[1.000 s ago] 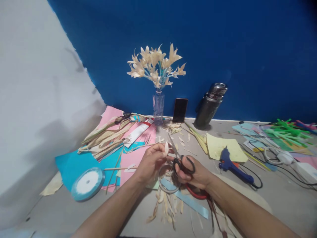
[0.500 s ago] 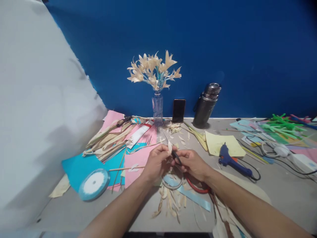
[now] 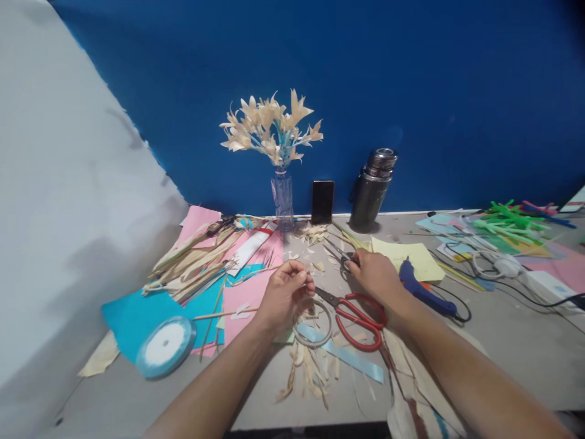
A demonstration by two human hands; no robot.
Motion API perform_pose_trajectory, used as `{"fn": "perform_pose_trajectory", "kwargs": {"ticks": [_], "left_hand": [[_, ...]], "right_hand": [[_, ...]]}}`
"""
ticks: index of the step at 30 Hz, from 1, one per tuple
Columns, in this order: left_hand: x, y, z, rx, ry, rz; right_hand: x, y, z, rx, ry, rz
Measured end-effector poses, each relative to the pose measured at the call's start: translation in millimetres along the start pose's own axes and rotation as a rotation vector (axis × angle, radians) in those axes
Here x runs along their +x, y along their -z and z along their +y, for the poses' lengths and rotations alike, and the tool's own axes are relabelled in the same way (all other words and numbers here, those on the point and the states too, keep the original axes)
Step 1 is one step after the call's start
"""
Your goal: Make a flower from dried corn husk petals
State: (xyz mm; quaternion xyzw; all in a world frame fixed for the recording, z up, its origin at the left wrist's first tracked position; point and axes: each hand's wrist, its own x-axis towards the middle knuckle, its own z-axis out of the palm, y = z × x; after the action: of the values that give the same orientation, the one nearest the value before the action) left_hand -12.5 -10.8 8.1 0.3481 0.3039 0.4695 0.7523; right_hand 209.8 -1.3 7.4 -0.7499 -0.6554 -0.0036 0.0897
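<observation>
My left hand (image 3: 287, 291) is closed in a pinch above the table's middle; whatever its fingertips hold is too small to make out. Over to the right, my right hand (image 3: 375, 275) grips the black handles of small scissors (image 3: 339, 251), whose blades point away from me. Between my forearms lie larger red-handled scissors (image 3: 361, 320). A pale ring (image 3: 313, 344), perhaps a roll of tape, sits just below my left fingers. Beside it a light-blue ribbon strip (image 3: 359, 363) crosses dried husk scraps (image 3: 307, 375).
Pale husk flowers (image 3: 274, 125) stand in a clear bottle (image 3: 283, 198) near a phone (image 3: 322, 202) and a thermos (image 3: 372, 192). A blue glue gun (image 3: 425, 289) lies right, by cables. At left are a ribbon spool (image 3: 167, 347), coloured paper and dried husks (image 3: 196, 259).
My hands have parted. My right hand has moved away and to the right with the small scissors, lowering them toward the table. The pale petal at my left fingertips no longer shows clearly.
</observation>
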Motion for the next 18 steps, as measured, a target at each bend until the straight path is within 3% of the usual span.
{"fn": "perform_pose_trajectory", "kwargs": {"ticks": [3,7,18], "left_hand": [[0,-1.3,1,-0.084,0.069,-0.028],[2,0.8,-1,-0.103,0.135,0.021],[11,7.4,-3,-0.039,0.062,0.183]], "right_hand": [[-1,-1,-2,-0.111,-0.012,-0.026],[-2,-2,-3,-0.152,-0.016,-0.052],[-4,-7,-5,-0.143,0.028,-0.040]]}}
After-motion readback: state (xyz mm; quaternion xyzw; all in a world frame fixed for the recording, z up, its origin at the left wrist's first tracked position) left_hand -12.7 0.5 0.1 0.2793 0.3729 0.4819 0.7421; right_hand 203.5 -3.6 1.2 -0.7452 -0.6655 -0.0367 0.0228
